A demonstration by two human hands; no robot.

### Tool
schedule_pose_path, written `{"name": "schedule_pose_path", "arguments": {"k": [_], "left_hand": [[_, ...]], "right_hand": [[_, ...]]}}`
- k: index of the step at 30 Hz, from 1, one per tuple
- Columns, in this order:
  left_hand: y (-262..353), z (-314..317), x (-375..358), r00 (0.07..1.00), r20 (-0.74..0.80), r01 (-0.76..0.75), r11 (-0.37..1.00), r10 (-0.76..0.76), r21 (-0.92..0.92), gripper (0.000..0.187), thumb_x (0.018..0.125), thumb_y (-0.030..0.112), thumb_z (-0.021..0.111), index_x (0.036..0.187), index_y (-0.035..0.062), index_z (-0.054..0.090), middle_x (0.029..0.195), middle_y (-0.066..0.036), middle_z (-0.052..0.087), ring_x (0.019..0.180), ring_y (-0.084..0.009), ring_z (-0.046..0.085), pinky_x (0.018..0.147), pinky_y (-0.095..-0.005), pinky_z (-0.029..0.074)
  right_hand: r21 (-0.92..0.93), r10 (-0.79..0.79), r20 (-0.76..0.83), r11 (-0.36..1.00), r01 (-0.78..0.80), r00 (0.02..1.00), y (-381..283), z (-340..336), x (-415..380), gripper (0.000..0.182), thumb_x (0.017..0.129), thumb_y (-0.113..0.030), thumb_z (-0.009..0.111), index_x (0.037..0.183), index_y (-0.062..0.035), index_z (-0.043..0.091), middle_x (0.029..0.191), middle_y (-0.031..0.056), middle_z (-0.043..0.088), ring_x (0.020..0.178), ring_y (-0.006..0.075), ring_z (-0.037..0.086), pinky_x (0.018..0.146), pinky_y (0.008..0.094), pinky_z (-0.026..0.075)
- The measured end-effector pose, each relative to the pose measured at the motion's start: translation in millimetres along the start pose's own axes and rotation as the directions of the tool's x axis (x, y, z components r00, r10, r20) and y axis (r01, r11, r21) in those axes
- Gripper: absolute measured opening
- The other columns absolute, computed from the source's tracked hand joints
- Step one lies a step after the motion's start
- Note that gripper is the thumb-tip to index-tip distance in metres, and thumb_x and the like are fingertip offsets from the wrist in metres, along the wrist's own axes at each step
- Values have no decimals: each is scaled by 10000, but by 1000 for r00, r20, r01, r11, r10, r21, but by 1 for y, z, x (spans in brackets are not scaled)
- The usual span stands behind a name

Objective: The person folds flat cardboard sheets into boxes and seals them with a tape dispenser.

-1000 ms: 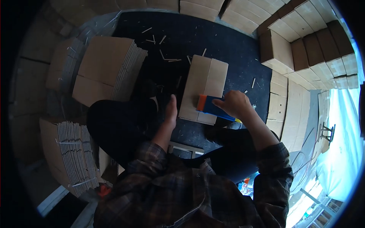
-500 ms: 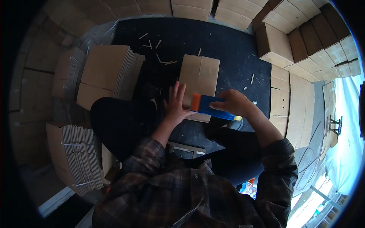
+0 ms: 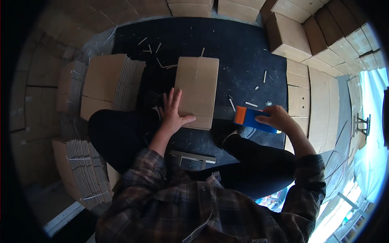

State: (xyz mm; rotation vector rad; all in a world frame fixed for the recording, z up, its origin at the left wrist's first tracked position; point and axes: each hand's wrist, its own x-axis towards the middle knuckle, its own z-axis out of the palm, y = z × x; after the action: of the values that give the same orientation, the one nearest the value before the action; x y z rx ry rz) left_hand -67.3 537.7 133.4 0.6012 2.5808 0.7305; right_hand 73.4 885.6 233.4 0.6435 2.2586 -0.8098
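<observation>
Left hand: the left hand [image 3: 173,114] lies flat with fingers spread, palm down on the near left edge of the cardboard box [image 3: 197,90]; its grip is wide, closed round nothing.
Left arm: the forearm runs from the plaid sleeve [image 3: 139,162] up and forward to the box, wrist straight.
Right hand: the right hand [image 3: 277,118] is held off to the right of the box, fingers curled over the top of a blue tool [image 3: 253,119] with an orange end; the grip is closed round it.
Right arm: bent at the elbow, forearm slanting up from the lower right.
Box: a closed cardboard box lying flat on the dark mat [image 3: 239,48], seam running away from the person, just ahead of the knees.
Tool: clear of the box, orange end pointing toward it, above the mat.
Surroundings: stack of flat cartons [image 3: 109,81] to the left, another bundle [image 3: 83,170] lower left, made-up boxes [image 3: 289,38] upper right, pale scraps [image 3: 164,65] strewn over the mat.
</observation>
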Motion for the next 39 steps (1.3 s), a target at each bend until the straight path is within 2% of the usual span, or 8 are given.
{"name": "schedule_pose_path", "arguments": {"k": [11,16,23,24,26,28,34,39], "left_hand": [[-3,0,2,999,-14,-50,998,49,-37,1176,593,366,870,1520,260,155,1593,-111,74,1444,-436,8,1047,-738,79],[-7,5,3,987,-86,-148,983,139,-108,1178,581,295,886,1517,237,173,1583,-143,89,1427,-466,76,1104,-626,203],[2,-1,1,993,-41,-122,936,114,-331,1157,614,187,878,1519,197,157,1571,-164,98,1428,-378,181,1141,-481,265],[0,-2,-1,992,-47,-129,916,120,-379,1134,642,177,865,1518,162,145,1569,-156,117,1424,-341,210,1144,-442,265],[-4,1,1,990,-58,-140,892,127,-430,1112,670,166,852,1518,127,133,1567,-147,137,1419,-304,239,1147,-402,265],[-12,6,3,998,63,58,517,-8,-854,928,802,269,768,1498,56,192,1533,-119,259,1386,-249,306,1129,-359,278],[-55,21,14,851,526,522,137,-11,-842,702,922,556,518,1425,84,386,1380,-70,484,1271,-191,440,1056,-350,344],[-61,32,9,906,401,424,280,-138,-861,782,880,631,522,1431,96,373,1381,-67,481,1270,-209,444,1033,-393,366]], "right_hand": [[-154,-17,75,988,29,997,-27,54,74,617,788,-610,642,1011,-37,698,921,152,682,860,272,678,756,360,527],[-210,-20,118,977,44,993,-63,48,80,612,800,-603,630,1001,-30,697,936,153,683,874,282,677,741,364,530],[-407,3,88,913,33,996,-110,69,100,479,905,-466,558,1053,-32,693,1054,155,684,980,290,668,822,376,529],[-404,30,84,915,6,996,-120,74,99,336,850,-250,588,1121,-76,685,1185,139,651,1082,295,640,855,423,527],[-412,35,49,911,-12,998,-123,94,111,319,855,-215,582,1123,-78,685,1175,140,656,1081,307,639,848,455,526],[-446,50,30,895,-31,998,-117,107,118,295,857,-230,576,1089,-95,697,1149,128,669,1053,290,654,828,381,533],[-351,139,-28,926,-140,990,-97,156,144,329,897,-294,528,1090,-90,700,1139,128,675,1059,317,649,828,459,513],[-277,154,-128,943,-184,980,-92,112,141,401,877,-383,518,1058,-74,698,1123,154,672,1061,312,646,865,408,517]]}}
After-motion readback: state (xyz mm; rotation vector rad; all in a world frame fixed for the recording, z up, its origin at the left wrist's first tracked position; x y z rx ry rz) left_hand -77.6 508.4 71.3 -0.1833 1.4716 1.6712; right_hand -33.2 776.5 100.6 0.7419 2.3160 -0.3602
